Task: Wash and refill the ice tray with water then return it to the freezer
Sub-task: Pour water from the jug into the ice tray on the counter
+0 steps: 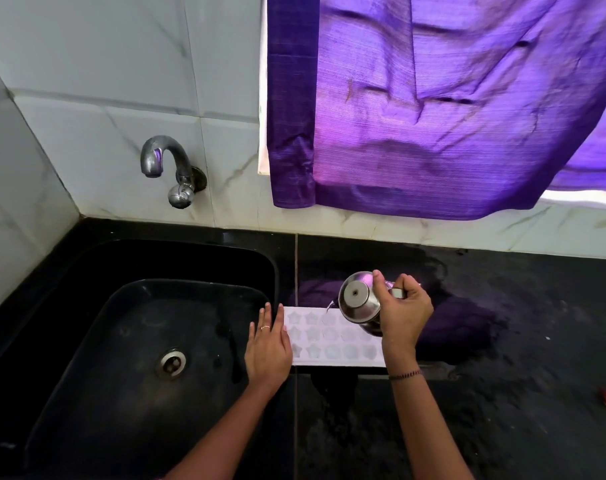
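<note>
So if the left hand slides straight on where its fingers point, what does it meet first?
Likely the tiled wall below the curtain; the counter ahead of the left hand looks free.

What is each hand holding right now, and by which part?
The right hand grips a steel jug by its side handle, tilted over the ice tray. The left hand holds nothing; it rests flat on the tray's left end.

Your right hand (403,311) grips a steel jug (358,301) tilted over the white ice tray (332,341) on the black counter (502,393), right of the sink (86,341); your left hand (268,348) lies flat on the tray's left end.
</note>
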Action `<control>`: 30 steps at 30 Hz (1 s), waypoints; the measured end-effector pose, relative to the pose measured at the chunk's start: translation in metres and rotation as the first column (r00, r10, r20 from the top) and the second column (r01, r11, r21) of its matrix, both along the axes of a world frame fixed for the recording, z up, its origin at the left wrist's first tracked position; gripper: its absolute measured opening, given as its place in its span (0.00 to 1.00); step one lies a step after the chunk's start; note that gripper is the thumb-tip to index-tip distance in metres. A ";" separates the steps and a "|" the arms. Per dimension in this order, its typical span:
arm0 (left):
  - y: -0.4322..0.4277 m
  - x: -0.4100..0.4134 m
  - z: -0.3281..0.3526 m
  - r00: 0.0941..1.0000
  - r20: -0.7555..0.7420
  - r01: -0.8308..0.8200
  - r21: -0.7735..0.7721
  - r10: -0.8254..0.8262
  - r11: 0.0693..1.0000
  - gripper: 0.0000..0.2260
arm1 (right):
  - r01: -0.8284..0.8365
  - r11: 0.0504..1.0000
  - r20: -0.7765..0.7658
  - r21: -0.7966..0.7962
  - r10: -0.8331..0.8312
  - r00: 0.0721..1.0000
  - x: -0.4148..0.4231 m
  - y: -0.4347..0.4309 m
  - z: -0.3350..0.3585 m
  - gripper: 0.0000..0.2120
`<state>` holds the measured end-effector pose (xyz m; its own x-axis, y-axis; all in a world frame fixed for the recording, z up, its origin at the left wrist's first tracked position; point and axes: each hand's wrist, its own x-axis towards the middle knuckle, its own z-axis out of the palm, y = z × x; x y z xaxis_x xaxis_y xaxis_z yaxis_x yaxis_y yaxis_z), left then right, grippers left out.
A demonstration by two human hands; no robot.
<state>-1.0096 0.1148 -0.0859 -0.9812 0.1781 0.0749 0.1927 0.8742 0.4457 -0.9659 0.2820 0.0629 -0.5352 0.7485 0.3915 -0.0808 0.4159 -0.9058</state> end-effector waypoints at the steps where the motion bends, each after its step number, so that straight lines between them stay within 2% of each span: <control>1: 0.000 0.000 0.000 1.000 0.004 0.002 -0.005 -0.002 1.000 0.33 | 0.002 0.999 -0.006 -0.032 -0.002 1.000 0.001 0.000 0.000 0.21; 5: -0.001 0.000 0.001 1.000 0.014 -0.006 -0.029 0.007 1.000 0.33 | 0.011 0.992 -0.026 -0.128 -0.014 1.000 0.001 0.000 0.002 0.20; 10: 0.000 0.000 0.001 0.999 0.032 -0.007 -0.049 0.008 0.999 0.34 | -0.011 0.991 -0.037 -0.131 0.006 0.999 0.001 -0.004 0.003 0.21; 23: -0.001 0.001 0.002 0.999 0.051 -0.010 -0.020 0.011 1.000 0.35 | -0.073 0.994 -0.020 0.075 0.075 0.997 -0.006 -0.019 0.006 0.24; 30: -0.001 0.000 -0.001 0.999 0.052 -0.012 -0.023 0.013 1.000 0.34 | -0.058 0.992 -0.009 0.115 0.059 0.998 -0.009 -0.011 0.002 0.19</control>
<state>-1.0099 0.1135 -0.0865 -0.9857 0.1671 0.0194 0.1589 0.8865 0.4347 -0.9748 0.2708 0.0649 -0.5714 0.6659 0.4797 -0.1189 0.5112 -0.8512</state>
